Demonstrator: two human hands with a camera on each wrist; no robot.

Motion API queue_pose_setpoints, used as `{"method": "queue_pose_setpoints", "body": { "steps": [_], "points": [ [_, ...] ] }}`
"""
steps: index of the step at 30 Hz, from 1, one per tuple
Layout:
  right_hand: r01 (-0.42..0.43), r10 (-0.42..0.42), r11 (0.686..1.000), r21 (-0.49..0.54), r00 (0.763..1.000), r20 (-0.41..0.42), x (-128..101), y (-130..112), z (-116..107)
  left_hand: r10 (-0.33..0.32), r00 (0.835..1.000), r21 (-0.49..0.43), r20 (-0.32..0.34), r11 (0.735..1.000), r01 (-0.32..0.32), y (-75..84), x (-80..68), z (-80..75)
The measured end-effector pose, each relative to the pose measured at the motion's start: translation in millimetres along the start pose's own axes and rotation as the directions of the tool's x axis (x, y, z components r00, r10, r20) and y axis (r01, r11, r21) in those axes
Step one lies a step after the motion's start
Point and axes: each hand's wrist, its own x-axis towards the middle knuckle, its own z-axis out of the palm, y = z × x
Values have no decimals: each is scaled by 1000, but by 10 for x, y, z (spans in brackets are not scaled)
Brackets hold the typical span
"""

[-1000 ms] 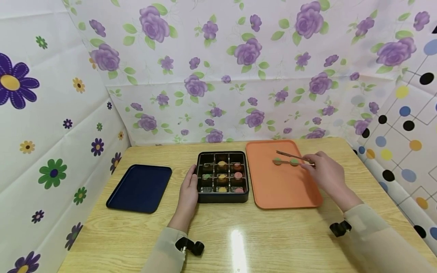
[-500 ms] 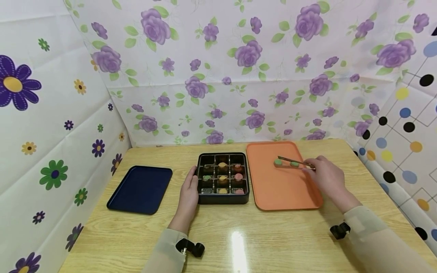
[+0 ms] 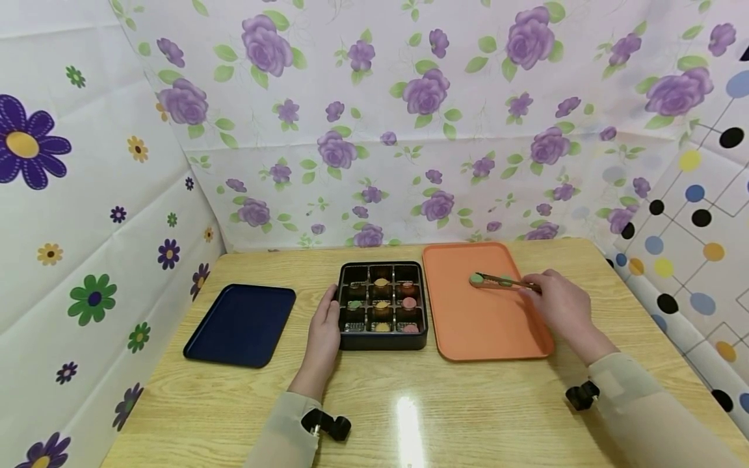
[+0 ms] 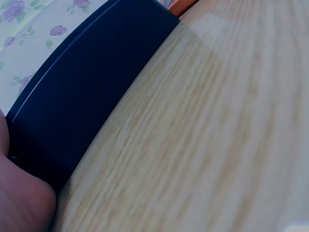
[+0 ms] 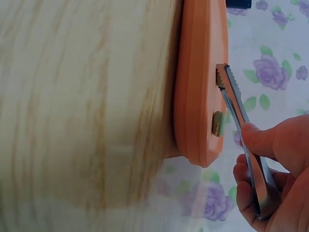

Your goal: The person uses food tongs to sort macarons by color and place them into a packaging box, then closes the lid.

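Observation:
My right hand [image 3: 562, 304] grips metal tongs [image 5: 263, 186] over the orange tray [image 3: 480, 331]. Their serrated tips are at the left one of two small round green cookies [image 3: 476, 279], on either side of it in the head view. The other green cookie [image 5: 218, 124] lies on the tray nearer my hand, beneath the tongs' arms. My left hand [image 3: 324, 328] rests along the left side of a black divided box [image 3: 383, 342], its fingers extended against the wall. Yellow, pink and green cookies sit in several compartments of the box; others show bare clear liner.
A dark blue tray [image 3: 240, 325] lies on the wooden table [image 3: 351, 396] to the left of the box. The orange tray stands close to the box's right side. Patterned cloth walls [image 3: 380, 188] border the table at the back and sides.
The tongs' arms have come together, their tips narrowing around the left green cookie. My left hand, the box and both trays have kept their places.

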Motion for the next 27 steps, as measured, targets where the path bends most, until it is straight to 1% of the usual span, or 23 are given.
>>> {"method": "queue_pose_setpoints", "body": {
  "steps": [7,13,17,22,24,27],
  "points": [
    [2,-2,1000,0,1000,-19,-10,7,17,-3,1000,-8,-1,1000,3,-10,-3,-2],
    [36,-35,999,7,996,-81,-16,-52,-14,-5,1000,-5,-3,1000,5,-29,-3,-1],
    [59,-57,998,18,993,-105,-12,-152,-77,-5,1000,-7,-2,1000,5,-31,2,-3],
    [61,-58,997,38,995,-80,2,-329,-143,-3,1000,-6,3,1000,3,-22,5,-4],
    [72,-68,996,49,995,-74,3,-403,-157,-2,1000,-5,3,1000,2,-20,5,-4],
    [101,-95,993,66,992,-86,2,-511,-168,-4,1000,-6,2,1000,4,-19,3,-3]
  ]
}}
